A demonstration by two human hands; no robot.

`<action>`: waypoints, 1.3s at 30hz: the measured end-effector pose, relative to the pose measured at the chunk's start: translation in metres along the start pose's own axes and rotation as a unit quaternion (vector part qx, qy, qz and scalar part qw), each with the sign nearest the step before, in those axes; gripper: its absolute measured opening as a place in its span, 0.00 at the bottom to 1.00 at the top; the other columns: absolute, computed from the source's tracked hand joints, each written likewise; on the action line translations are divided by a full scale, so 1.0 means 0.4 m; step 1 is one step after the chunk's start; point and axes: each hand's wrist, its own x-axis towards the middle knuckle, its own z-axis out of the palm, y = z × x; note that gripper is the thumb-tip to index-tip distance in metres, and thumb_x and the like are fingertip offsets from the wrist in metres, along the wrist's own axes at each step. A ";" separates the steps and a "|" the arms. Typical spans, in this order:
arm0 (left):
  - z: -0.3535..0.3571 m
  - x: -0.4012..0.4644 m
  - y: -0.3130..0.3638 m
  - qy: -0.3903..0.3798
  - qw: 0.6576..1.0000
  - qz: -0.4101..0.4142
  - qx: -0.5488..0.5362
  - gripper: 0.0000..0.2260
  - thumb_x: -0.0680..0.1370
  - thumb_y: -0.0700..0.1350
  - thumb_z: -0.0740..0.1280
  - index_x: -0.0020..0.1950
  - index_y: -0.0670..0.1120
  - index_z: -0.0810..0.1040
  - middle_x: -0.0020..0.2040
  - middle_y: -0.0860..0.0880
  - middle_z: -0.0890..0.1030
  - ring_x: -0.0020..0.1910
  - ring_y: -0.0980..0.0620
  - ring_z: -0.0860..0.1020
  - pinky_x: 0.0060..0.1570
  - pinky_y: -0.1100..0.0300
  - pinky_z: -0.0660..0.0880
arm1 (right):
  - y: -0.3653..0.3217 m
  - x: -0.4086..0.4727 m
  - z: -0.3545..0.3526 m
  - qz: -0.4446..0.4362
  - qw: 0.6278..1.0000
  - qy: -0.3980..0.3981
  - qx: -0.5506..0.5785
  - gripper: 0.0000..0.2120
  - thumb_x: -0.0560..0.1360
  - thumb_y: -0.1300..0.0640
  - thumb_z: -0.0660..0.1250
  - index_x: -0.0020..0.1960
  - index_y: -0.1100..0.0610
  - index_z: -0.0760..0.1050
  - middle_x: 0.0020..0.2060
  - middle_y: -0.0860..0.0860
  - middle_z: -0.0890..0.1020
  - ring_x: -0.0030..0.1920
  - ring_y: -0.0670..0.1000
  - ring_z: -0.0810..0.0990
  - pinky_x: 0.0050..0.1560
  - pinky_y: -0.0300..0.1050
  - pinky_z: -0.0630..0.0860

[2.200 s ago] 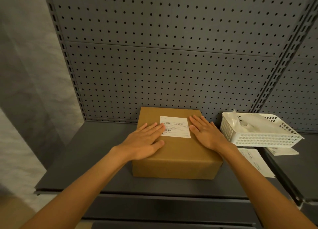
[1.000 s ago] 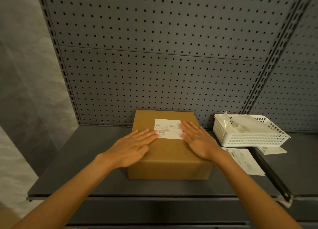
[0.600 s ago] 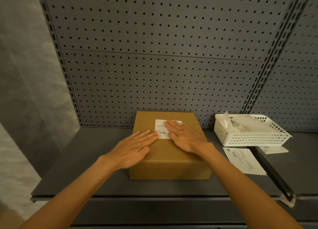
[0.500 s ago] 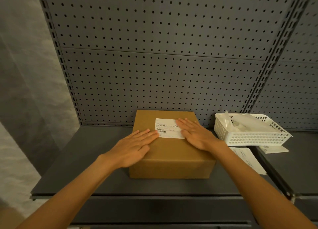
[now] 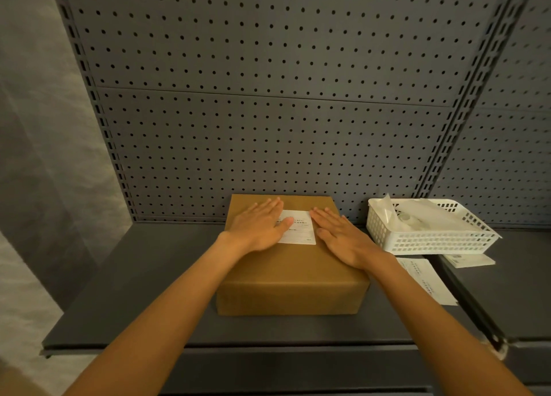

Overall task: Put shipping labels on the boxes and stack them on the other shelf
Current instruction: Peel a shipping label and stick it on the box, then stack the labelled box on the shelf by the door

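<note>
Head view: left hand [image 5: 258, 228] has slid onto the white paper shipping label [image 5: 298, 227], right hand [image 5: 343, 238] back at its edge; both grips flat, holding nothing. Brown cardboard box [image 5: 293, 272] sits on dark metal shelf [image 5: 143, 291]. Label looks pressed; stacking next.

A brown cardboard box [image 5: 293, 273] sits closed and flat on the dark shelf [image 5: 143, 279] against the pegboard, a white printed label [image 5: 298, 227] stuck on its top, far half.

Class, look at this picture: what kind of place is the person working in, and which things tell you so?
Probably a stockroom or packing area: dark metal shelving backed by pegboard, a cardboard box bearing a shipping label, and a white basket.
</note>
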 end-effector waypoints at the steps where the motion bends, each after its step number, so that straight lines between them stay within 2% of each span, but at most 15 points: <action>1: 0.009 0.006 -0.004 -0.005 1.000 -0.011 -0.003 0.29 0.81 0.61 0.42 0.78 0.47 0.44 0.78 0.51 0.44 0.77 0.54 0.44 0.75 0.55 0.41 | 0.002 0.001 0.001 0.000 1.000 0.002 0.008 0.23 0.83 0.50 0.43 0.78 0.47 0.44 0.77 0.43 0.46 0.76 0.42 0.41 0.75 0.44 0.38; 9: 0.024 -0.047 -0.121 0.004 0.999 -0.050 -0.012 0.33 0.77 0.67 0.43 0.78 0.53 0.43 0.78 0.56 0.43 0.76 0.57 0.43 0.75 0.54 0.42 | 0.007 0.003 0.004 0.006 0.997 0.010 0.078 0.23 0.83 0.51 0.46 0.77 0.47 0.48 0.77 0.42 0.49 0.76 0.41 0.43 0.76 0.45 0.40; 12: 0.023 -0.062 -0.136 0.006 0.998 -0.058 -0.034 0.32 0.78 0.66 0.45 0.78 0.53 0.42 0.78 0.56 0.42 0.76 0.57 0.42 0.75 0.54 0.42 | 0.004 0.004 0.004 0.007 0.996 0.016 0.085 0.23 0.83 0.50 0.47 0.77 0.47 0.49 0.77 0.41 0.50 0.76 0.41 0.43 0.76 0.45 0.41; 14: 0.025 -0.061 -0.129 0.014 0.995 -0.063 -0.076 0.33 0.79 0.65 0.48 0.78 0.52 0.42 0.78 0.55 0.41 0.76 0.57 0.41 0.74 0.53 0.42 | -0.001 0.000 0.001 0.012 0.994 0.029 0.107 0.24 0.82 0.51 0.50 0.77 0.47 0.51 0.77 0.42 0.51 0.76 0.41 0.44 0.76 0.46 0.42; 16: 0.026 -0.063 -0.121 0.033 0.981 -0.089 -0.167 0.35 0.78 0.63 0.54 0.78 0.50 0.43 0.78 0.54 0.41 0.76 0.55 0.41 0.74 0.52 0.43 | -0.006 -0.008 -0.001 0.030 0.982 0.059 0.177 0.25 0.81 0.51 0.55 0.77 0.47 0.53 0.77 0.42 0.52 0.76 0.42 0.46 0.75 0.45 0.44; 19: 0.029 -0.088 -0.117 0.076 0.930 -0.144 -0.329 0.38 0.77 0.59 0.62 0.78 0.49 0.44 0.78 0.53 0.43 0.77 0.53 0.45 0.75 0.50 0.48 | -0.007 -0.038 0.000 0.079 0.932 0.114 0.334 0.28 0.79 0.48 0.60 0.77 0.46 0.55 0.76 0.42 0.55 0.76 0.46 0.53 0.74 0.47 0.52; 20: 0.034 -0.100 -0.118 0.082 0.905 -0.160 -0.387 0.38 0.77 0.58 0.63 0.78 0.50 0.44 0.78 0.53 0.46 0.77 0.52 0.49 0.74 0.50 0.52 | -0.004 -0.051 0.002 0.103 0.910 0.127 0.381 0.29 0.79 0.46 0.61 0.77 0.46 0.55 0.76 0.44 0.56 0.75 0.48 0.56 0.72 0.47 0.55; 22: 0.045 -0.128 -0.115 0.064 0.830 -0.205 -0.515 0.40 0.75 0.58 0.66 0.78 0.51 0.46 0.77 0.50 0.58 0.73 0.48 0.63 0.69 0.52 0.63 | 0.005 -0.080 0.011 0.162 0.865 0.141 0.454 0.30 0.78 0.44 0.61 0.77 0.47 0.55 0.75 0.48 0.61 0.73 0.51 0.62 0.67 0.46 0.62; 24: 0.062 -0.155 -0.114 0.028 0.759 -0.247 -0.602 0.41 0.70 0.62 0.70 0.77 0.51 0.55 0.69 0.49 0.71 0.63 0.47 0.74 0.62 0.52 0.71 | 0.016 -0.111 0.027 0.222 0.832 0.124 0.493 0.34 0.76 0.41 0.63 0.76 0.49 0.56 0.73 0.50 0.64 0.71 0.53 0.66 0.67 0.48 0.64; 27: 0.078 -0.184 -0.098 0.008 0.689 -0.259 -0.677 0.26 0.71 0.58 0.71 0.66 0.48 0.72 0.56 0.47 0.81 0.53 0.47 0.80 0.48 0.53 0.76 | 0.023 -0.149 0.054 0.275 0.795 0.071 0.536 0.36 0.71 0.37 0.67 0.74 0.52 0.62 0.66 0.51 0.74 0.63 0.53 0.74 0.66 0.52 0.69; 30: 0.081 -0.204 -0.071 0.019 0.663 -0.258 -0.703 0.13 0.74 0.54 0.69 0.54 0.48 0.78 0.48 0.46 0.83 0.48 0.47 0.80 0.42 0.55 0.74 | -0.001 -0.176 0.064 0.275 0.760 0.053 0.587 0.23 0.73 0.40 0.66 0.61 0.54 0.75 0.52 0.51 0.82 0.54 0.52 0.80 0.57 0.49 0.74; 33: 0.076 -0.215 -0.058 0.033 0.645 -0.263 -0.717 0.11 0.74 0.53 0.69 0.52 0.48 0.79 0.48 0.45 0.82 0.46 0.46 0.80 0.39 0.55 0.73 | -0.027 -0.191 0.062 0.270 0.739 0.057 0.615 0.15 0.74 0.42 0.66 0.53 0.51 0.77 0.50 0.52 0.83 0.52 0.53 0.81 0.52 0.48 0.75; 37: 0.073 -0.221 -0.054 0.040 0.638 -0.251 -0.727 0.13 0.74 0.52 0.69 0.56 0.47 0.78 0.48 0.45 0.82 0.46 0.45 0.80 0.39 0.55 0.73 | -0.055 -0.214 0.053 0.262 0.728 0.078 0.628 0.11 0.74 0.45 0.66 0.51 0.52 0.77 0.49 0.52 0.83 0.50 0.52 0.81 0.44 0.45 0.75; 39: 0.074 -0.221 -0.056 0.045 0.635 -0.232 -0.736 0.15 0.75 0.51 0.69 0.59 0.47 0.77 0.50 0.45 0.82 0.47 0.45 0.80 0.39 0.55 0.74 | -0.068 -0.232 0.050 0.248 0.731 0.094 0.629 0.13 0.74 0.46 0.66 0.55 0.52 0.76 0.50 0.52 0.84 0.51 0.52 0.81 0.44 0.45 0.75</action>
